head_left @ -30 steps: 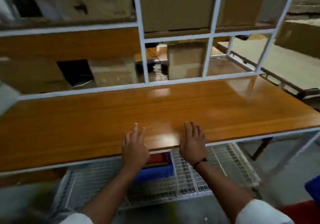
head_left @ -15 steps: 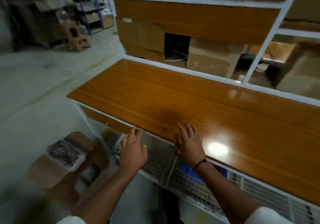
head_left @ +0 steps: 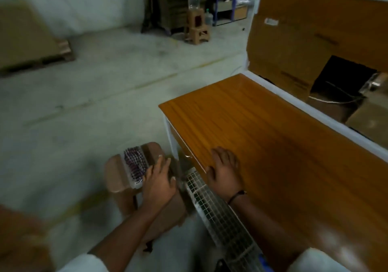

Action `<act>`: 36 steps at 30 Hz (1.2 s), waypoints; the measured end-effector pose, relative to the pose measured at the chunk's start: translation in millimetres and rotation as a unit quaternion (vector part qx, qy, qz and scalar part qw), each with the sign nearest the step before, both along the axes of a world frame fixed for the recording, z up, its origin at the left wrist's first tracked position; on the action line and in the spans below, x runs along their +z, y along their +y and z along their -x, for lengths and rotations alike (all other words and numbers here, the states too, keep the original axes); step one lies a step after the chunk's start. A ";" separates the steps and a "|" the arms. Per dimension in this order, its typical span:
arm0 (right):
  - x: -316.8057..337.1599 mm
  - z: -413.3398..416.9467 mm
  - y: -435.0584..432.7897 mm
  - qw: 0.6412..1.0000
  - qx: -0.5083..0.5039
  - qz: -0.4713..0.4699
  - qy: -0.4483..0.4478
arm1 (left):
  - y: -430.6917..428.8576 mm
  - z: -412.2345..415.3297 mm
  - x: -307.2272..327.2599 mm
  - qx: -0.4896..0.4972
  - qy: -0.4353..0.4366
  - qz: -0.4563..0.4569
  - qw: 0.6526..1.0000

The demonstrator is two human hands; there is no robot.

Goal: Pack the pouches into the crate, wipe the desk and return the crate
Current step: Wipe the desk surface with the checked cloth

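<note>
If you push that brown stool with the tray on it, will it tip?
Probably not: the stool looks squat and wide. It seems light plastic, so it may slide. The tray lying on top might slip.

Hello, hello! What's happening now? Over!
Left hand open above the stool. Right hand flat on desk edge. Crate not clearly seen. Tray sits on stool.

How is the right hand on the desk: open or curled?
Open: the right hand lies flat, fingers straight, on the desk edge.
</note>
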State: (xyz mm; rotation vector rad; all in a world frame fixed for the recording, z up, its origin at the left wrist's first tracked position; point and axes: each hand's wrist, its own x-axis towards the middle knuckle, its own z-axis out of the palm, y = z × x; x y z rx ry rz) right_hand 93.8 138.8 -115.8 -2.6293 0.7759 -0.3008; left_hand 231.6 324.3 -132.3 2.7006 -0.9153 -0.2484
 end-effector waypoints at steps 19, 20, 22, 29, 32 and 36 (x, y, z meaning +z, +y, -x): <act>-104.9 -305.7 73.3 0.944 0.276 0.026 0.177 | 83.9 -201.3 -87.2 0.220 0.117 -0.080 0.965; -115.0 -319.4 74.5 0.942 0.269 0.028 0.200 | 83.7 -214.1 -91.9 0.207 0.120 -0.095 0.966; -135.7 -343.0 76.8 0.933 0.260 0.040 0.245 | 83.4 -237.7 -102.5 0.189 0.127 -0.122 0.966; -188.6 -383.2 94.2 0.917 0.249 0.054 0.308 | 78.4 -276.2 -128.5 0.158 0.155 -0.122 0.968; -201.4 -387.9 105.2 0.923 0.220 0.051 0.310 | 76.8 -280.9 -138.4 0.161 0.170 -0.118 0.965; -218.6 -386.3 112.3 0.939 0.159 0.050 0.300 | 78.1 -280.5 -151.6 0.150 0.187 -0.110 0.965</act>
